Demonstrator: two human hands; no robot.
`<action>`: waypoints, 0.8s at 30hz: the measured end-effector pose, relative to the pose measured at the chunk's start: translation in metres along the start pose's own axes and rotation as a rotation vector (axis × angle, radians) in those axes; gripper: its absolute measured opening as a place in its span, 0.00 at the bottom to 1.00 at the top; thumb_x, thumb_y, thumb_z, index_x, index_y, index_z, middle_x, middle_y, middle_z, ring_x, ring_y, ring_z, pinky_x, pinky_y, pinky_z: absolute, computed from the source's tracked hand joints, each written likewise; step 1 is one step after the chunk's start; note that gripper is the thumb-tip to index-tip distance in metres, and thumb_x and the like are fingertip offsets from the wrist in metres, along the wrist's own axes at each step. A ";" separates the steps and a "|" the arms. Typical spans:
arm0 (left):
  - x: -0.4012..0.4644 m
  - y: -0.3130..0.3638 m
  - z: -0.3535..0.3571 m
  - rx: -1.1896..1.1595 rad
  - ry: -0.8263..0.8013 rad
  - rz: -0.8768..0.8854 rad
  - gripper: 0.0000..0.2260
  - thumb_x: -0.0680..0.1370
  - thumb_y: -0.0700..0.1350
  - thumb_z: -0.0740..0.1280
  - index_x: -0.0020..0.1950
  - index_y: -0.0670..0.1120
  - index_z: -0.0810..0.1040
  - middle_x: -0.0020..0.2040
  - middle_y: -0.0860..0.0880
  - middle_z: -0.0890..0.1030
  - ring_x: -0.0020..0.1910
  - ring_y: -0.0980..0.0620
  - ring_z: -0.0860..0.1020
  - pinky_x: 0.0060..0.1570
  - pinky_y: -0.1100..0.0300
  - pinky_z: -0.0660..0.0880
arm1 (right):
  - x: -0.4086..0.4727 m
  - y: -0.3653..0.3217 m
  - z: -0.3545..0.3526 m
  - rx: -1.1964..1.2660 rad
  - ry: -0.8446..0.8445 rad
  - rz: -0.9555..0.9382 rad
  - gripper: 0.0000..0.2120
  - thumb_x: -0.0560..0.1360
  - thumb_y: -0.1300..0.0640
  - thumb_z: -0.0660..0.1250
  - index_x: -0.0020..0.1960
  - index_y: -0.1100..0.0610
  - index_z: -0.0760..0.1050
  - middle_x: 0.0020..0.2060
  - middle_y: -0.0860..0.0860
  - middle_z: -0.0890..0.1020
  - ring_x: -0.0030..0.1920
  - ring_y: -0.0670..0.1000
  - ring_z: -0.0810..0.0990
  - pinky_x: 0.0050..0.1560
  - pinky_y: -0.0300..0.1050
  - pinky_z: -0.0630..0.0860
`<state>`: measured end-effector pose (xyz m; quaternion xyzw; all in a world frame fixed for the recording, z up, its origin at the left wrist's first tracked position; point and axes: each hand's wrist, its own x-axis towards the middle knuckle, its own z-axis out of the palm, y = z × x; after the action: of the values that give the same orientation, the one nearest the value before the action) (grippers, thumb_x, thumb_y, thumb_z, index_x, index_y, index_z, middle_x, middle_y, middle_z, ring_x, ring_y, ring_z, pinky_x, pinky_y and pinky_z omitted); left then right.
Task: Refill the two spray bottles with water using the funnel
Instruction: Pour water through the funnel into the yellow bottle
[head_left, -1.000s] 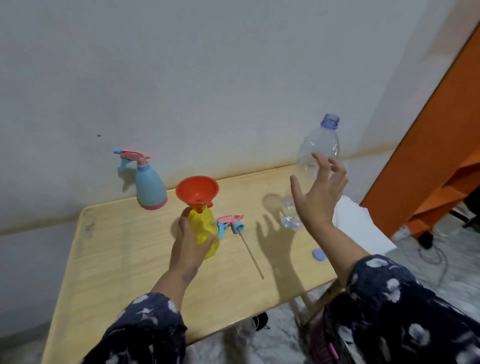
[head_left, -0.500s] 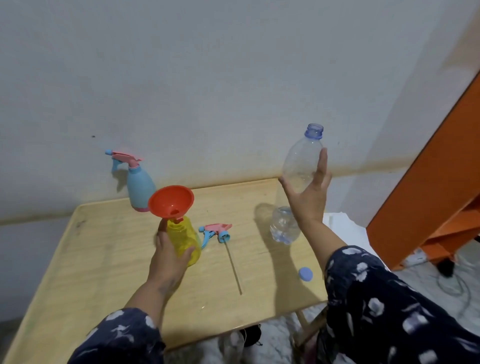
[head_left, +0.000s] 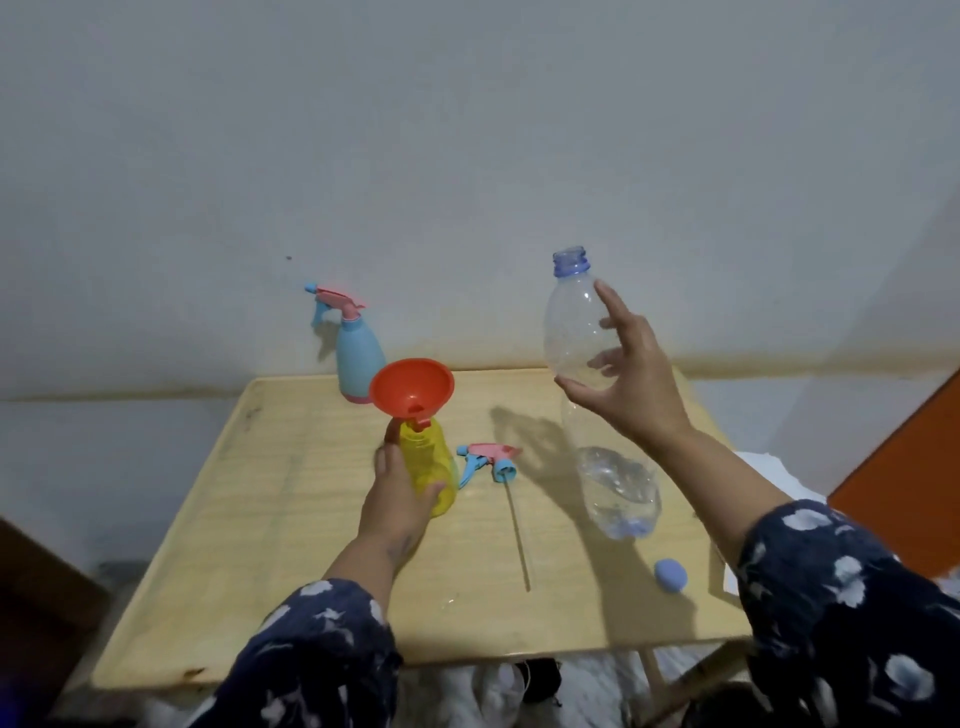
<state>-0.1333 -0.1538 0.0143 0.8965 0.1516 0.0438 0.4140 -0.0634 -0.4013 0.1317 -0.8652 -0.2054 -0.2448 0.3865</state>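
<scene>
Right hand (head_left: 631, 387) has its thumb and fingers wrapped around a clear water bottle (head_left: 582, 332), uncapped, a bit of water at the bottom, its blue cap (head_left: 670, 574) lying below the wrist. Left hand (head_left: 397, 496) grips the yellow spray bottle (head_left: 428, 465) with the orange funnel (head_left: 412, 387) in its neck, on the wooden table (head_left: 291, 519). Just right of that hand lies the loose sprayer head (head_left: 491, 457), and beyond it stands the blue spray bottle (head_left: 358, 358).

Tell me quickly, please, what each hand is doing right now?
Left hand: grips the yellow plastic spray bottle carrying the orange funnel.
Right hand: holds the clear plastic water bottle, uncapped, upright.
</scene>
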 end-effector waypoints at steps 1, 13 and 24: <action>0.000 0.001 -0.001 0.010 -0.004 -0.007 0.38 0.76 0.47 0.70 0.78 0.45 0.50 0.76 0.46 0.58 0.67 0.41 0.70 0.62 0.51 0.70 | 0.002 -0.009 -0.001 -0.003 -0.078 -0.016 0.51 0.63 0.55 0.79 0.72 0.30 0.51 0.55 0.48 0.70 0.39 0.44 0.78 0.49 0.45 0.78; -0.006 -0.001 -0.007 0.065 0.018 -0.011 0.37 0.76 0.49 0.70 0.78 0.48 0.51 0.76 0.46 0.60 0.66 0.40 0.72 0.61 0.49 0.72 | 0.001 -0.064 -0.007 -0.348 -0.733 -0.092 0.49 0.60 0.39 0.75 0.71 0.28 0.47 0.50 0.52 0.75 0.39 0.44 0.75 0.49 0.45 0.74; -0.005 -0.016 0.000 -0.131 0.059 0.051 0.39 0.74 0.47 0.73 0.78 0.53 0.53 0.75 0.49 0.62 0.69 0.47 0.69 0.58 0.59 0.67 | 0.010 -0.079 -0.005 -0.473 -0.897 -0.089 0.50 0.62 0.42 0.76 0.73 0.32 0.46 0.49 0.54 0.78 0.51 0.55 0.77 0.50 0.48 0.75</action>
<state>-0.1418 -0.1452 0.0027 0.8693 0.1377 0.0905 0.4659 -0.0998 -0.3551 0.1852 -0.9394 -0.3268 0.0947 0.0431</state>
